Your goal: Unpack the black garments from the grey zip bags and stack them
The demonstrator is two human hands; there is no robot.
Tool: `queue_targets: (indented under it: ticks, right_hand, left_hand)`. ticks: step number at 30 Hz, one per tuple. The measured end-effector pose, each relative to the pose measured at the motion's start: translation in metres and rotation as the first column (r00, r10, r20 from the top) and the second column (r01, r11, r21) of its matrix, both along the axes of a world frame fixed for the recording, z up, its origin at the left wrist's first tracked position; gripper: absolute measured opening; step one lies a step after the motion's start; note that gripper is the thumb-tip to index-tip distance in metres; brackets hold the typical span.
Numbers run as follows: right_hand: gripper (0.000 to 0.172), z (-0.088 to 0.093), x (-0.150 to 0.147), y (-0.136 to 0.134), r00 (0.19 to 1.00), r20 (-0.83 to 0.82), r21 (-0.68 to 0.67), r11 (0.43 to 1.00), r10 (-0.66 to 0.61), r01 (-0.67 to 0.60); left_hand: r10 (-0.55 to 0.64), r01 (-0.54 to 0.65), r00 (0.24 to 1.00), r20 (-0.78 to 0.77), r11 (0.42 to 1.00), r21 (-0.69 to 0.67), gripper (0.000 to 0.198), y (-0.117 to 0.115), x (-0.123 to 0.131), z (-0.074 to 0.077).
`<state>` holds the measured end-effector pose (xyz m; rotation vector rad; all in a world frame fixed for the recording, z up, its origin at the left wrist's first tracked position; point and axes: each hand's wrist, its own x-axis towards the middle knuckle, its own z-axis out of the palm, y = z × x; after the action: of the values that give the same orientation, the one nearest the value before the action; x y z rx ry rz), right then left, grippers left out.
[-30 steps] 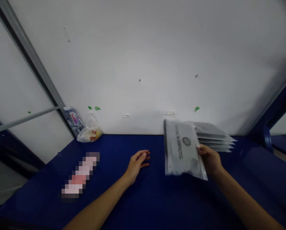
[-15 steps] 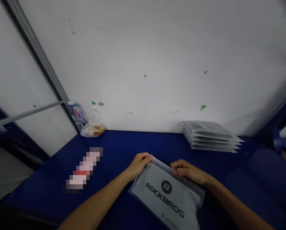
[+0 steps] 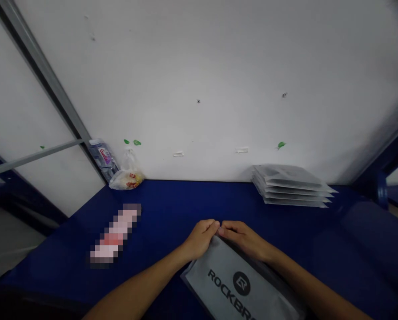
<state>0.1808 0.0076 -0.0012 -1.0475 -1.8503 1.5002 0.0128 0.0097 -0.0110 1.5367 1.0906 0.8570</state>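
A grey zip pouch [image 3: 232,284] printed with ROCKBROS lies on the blue table [image 3: 172,204] right in front of me. My left hand [image 3: 201,238] and my right hand [image 3: 240,238] both pinch its far top edge, fingertips almost touching each other at the middle. A stack of several more grey pouches [image 3: 290,186] rests at the back right against the white wall, well away from both hands.
At the back left corner a plastic water bottle [image 3: 102,159] leans by a small knotted plastic bag [image 3: 128,175]. A blurred pinkish object [image 3: 115,234] lies on the table to my left. A blue frame post [image 3: 382,178] stands at the right.
My right hand carried one pouch from beside the stack down to the table in front of me. Both hands took its top edge, then my right hand slid along it to meet the left.
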Motion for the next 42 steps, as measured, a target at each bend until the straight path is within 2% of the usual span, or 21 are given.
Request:
queue_targets:
  ticks: [3, 9, 13, 16, 19, 23, 27, 32, 36, 38, 42]
  right_hand:
    - [0.036, 0.004, 0.009, 0.004, 1.000, -0.023, -0.125, 0.992, 0.019, -0.022]
    - [0.034, 0.008, 0.043, 0.019, 1.000, 0.018, -0.172, 0.985, 0.012, -0.009]
    - [0.033, 0.008, 0.058, 0.025, 0.998, 0.010, -0.190, 0.980, -0.056, 0.057]
    - [0.030, 0.008, 0.063, 0.025, 0.992, 0.004, -0.225, 0.966, -0.128, 0.125]
    - [0.028, 0.006, 0.065, 0.027, 0.973, 0.005, -0.240, 0.945, -0.229, 0.224]
    - [0.028, -0.001, 0.064, 0.031, 0.938, -0.021, -0.229, 0.915, -0.345, 0.331]
    - [0.028, -0.005, 0.058, 0.030, 0.932, -0.045, -0.232, 0.911, -0.360, 0.341]
    - [0.027, -0.002, 0.050, 0.024, 0.936, -0.058, -0.244, 0.914, -0.348, 0.325]
    - [0.027, 0.003, 0.040, 0.018, 0.940, -0.087, -0.204, 0.930, -0.329, 0.307]
    - [0.027, 0.006, 0.033, 0.014, 0.946, -0.096, -0.145, 0.944, -0.311, 0.296]
    - [0.027, 0.009, 0.023, 0.009, 0.962, -0.091, -0.026, 0.966, -0.258, 0.257]
  left_hand:
    - [0.072, -0.071, 0.997, 0.013, 0.997, -0.013, 0.043, 0.008, -0.010, 0.000]
    - [0.274, -0.271, 0.959, 0.068, 0.961, -0.053, 0.043, 0.031, -0.037, -0.001]
    - [0.332, -0.323, 0.937, 0.110, 0.942, -0.090, 0.042, 0.038, -0.044, -0.004]
    - [0.339, -0.321, 0.930, 0.140, 0.938, -0.133, 0.037, 0.038, -0.044, -0.003]
    - [0.247, -0.214, 0.956, 0.157, 0.956, -0.201, 0.028, 0.034, -0.045, 0.004]
    - [0.003, 0.049, 0.983, 0.186, 0.961, -0.273, 0.016, 0.025, -0.044, 0.014]
    - [-0.185, 0.228, 0.968, 0.167, 0.927, -0.298, 0.026, 0.015, -0.037, 0.017]
    - [-0.300, 0.314, 0.949, 0.096, 0.916, -0.248, 0.033, 0.007, -0.029, 0.019]
    - [-0.388, 0.378, 0.922, -0.009, 0.903, -0.205, 0.052, -0.001, -0.023, 0.024]
    - [-0.418, 0.407, 0.909, -0.001, 0.887, -0.219, 0.048, -0.006, -0.019, 0.027]
    - [-0.442, 0.428, 0.897, 0.004, 0.866, -0.260, 0.027, -0.017, -0.011, 0.026]
